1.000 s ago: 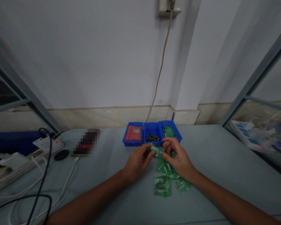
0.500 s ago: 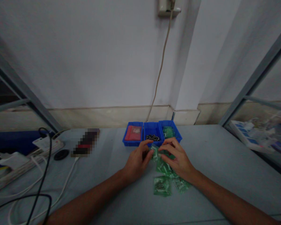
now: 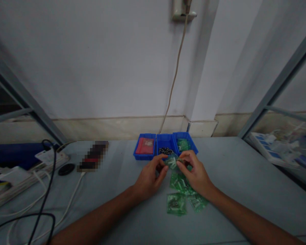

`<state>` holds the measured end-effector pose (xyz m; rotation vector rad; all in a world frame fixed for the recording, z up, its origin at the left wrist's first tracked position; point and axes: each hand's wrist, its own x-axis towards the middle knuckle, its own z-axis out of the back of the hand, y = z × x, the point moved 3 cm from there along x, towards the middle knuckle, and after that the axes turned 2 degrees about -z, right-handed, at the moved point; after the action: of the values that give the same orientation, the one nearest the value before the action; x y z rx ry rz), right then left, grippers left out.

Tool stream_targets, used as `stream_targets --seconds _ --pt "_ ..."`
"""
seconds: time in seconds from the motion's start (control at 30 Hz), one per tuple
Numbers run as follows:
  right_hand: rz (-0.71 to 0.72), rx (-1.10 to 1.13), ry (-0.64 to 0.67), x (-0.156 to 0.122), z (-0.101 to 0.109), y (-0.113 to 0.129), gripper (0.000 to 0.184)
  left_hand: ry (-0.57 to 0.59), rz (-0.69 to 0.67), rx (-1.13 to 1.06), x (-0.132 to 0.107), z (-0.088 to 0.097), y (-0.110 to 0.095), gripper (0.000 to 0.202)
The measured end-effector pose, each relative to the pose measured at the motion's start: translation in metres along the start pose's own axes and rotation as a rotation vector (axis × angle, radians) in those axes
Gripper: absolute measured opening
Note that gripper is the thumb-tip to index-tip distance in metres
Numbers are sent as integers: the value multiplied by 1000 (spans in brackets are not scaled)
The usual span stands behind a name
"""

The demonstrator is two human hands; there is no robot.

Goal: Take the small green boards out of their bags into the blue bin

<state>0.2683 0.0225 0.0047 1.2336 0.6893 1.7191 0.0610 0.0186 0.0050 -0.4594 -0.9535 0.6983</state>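
Observation:
Small green-tinted plastic bag [image 3: 171, 161] is held up between my two hands, just in front of the blue bins. My left hand [image 3: 150, 177] is curled, with its index finger and thumb at the bag's left edge. On the other side my right hand [image 3: 197, 173] pinches the bag's right edge between thumb and fingers. Below them on the table lie several green bags with small metal-looking parts inside, among them a bag [image 3: 176, 204] nearest me and a bag [image 3: 197, 201] partly beside my right wrist.
Three blue bins stand in a row: a left bin [image 3: 144, 157] with red packets, a middle bin [image 3: 165, 137] with small dark and shiny pieces, a right bin [image 3: 195, 149] with green bags. Leftward are a pixelated object [image 3: 93, 158], a black disc [image 3: 66, 169], cables and a power strip [image 3: 28, 178].
My right hand has closed its thumb and fingers on the bag's right edge. The bag is raised slightly and spread between both hands. The other bags lie where they were.

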Motion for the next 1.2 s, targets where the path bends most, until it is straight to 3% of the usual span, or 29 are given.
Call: stream_targets --seconds 0.27,0.73,1.0,1.2 --pt "52 -79 95 0 -1 8 11 37 -80 138 1 -2 6 29" --pt "61 -71 100 -2 0 10 11 46 -81 124 2 0 3 28" --pt "85 -61 101 -2 1 9 26 35 -79 120 3 -1 4 33" --pt "97 -55 95 -2 0 10 22 41 -73 121 2 -2 7 37"
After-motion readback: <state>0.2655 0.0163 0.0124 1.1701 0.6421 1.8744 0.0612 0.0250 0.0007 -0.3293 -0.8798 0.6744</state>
